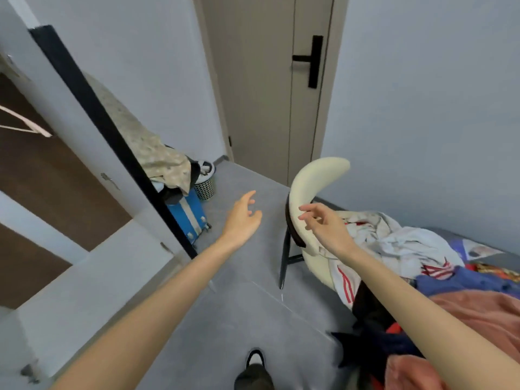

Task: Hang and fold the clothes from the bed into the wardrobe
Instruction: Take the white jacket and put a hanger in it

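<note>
A cream-backed chair (312, 181) stands on the grey floor, hard against the bed (503, 261). The clothes (394, 246) lie heaped on the bed to the chair's right: a white garment with red stripes (344, 282) spills over the chair's seat, with blue, salmon and dark pieces beyond it. A printed patch on the bedcover is too blurred to read. The left hand (242, 218) hovers left of the chair, fingers relaxed and spread, holding nothing. The right hand (323, 226) hangs in front of the chair's backrest, fingers loosely parted and empty; whether they touch it I cannot tell. Far left of the chair is the wardrobe (42, 170), with a white hanger (25, 125) inside. A blue suitcase (188, 215) stands between them.
</note>
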